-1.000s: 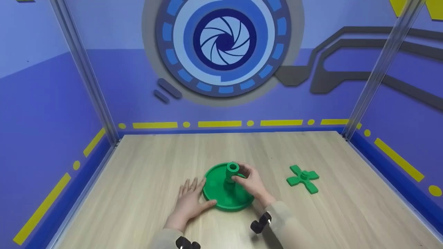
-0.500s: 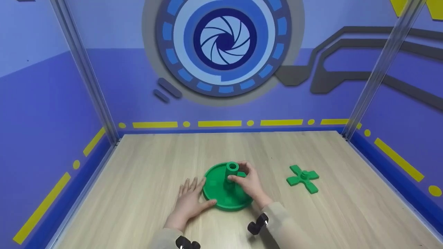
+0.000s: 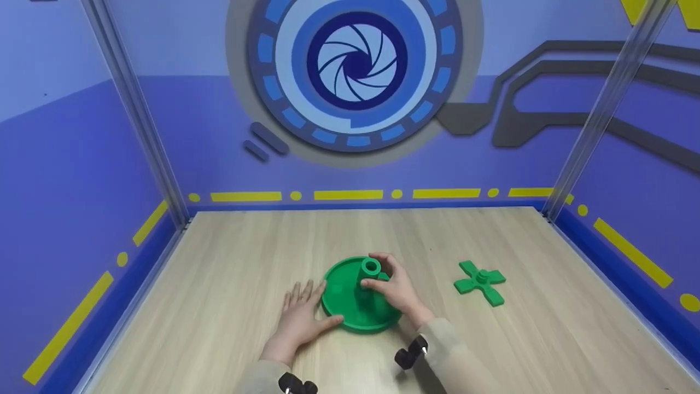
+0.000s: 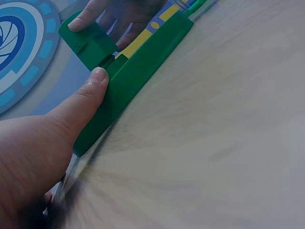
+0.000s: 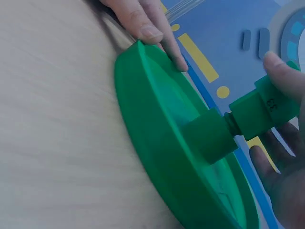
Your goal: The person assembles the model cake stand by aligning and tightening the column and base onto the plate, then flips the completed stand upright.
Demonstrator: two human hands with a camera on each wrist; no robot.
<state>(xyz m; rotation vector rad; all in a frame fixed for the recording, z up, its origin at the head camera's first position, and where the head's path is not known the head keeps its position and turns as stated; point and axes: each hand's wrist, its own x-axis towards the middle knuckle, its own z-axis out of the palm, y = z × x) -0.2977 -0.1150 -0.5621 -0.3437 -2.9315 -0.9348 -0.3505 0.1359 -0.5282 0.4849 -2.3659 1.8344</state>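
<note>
My left hand [image 3: 301, 323] rests beside a round green tray-like base [image 3: 340, 303], its spread fingers and thumb touching the rim. In the left wrist view the straight thumb [image 4: 83, 102] presses the rim's outer side. My right hand [image 3: 402, 290] pinches a hollow green tube [image 3: 365, 278] between thumb and fingers, above the middle of the base. The right wrist view shows a short thick post [image 5: 207, 136] standing on the base. The tube's narrow, ridged lower end [image 5: 232, 125] meets the top of this post; how deep it sits cannot be told. Small marks show on the tube.
A flat green four-armed cross piece [image 3: 481, 279] with a round stub in its middle lies on the wooden table [image 3: 246, 262], right of the base. Blue printed panels [image 3: 229, 137] and metal corner posts [image 3: 136, 109] bound the table at the back and sides.
My right hand shifts slightly around the tube, and the tube's top now leans a little to the right. The left hand and the base stay in place.
</note>
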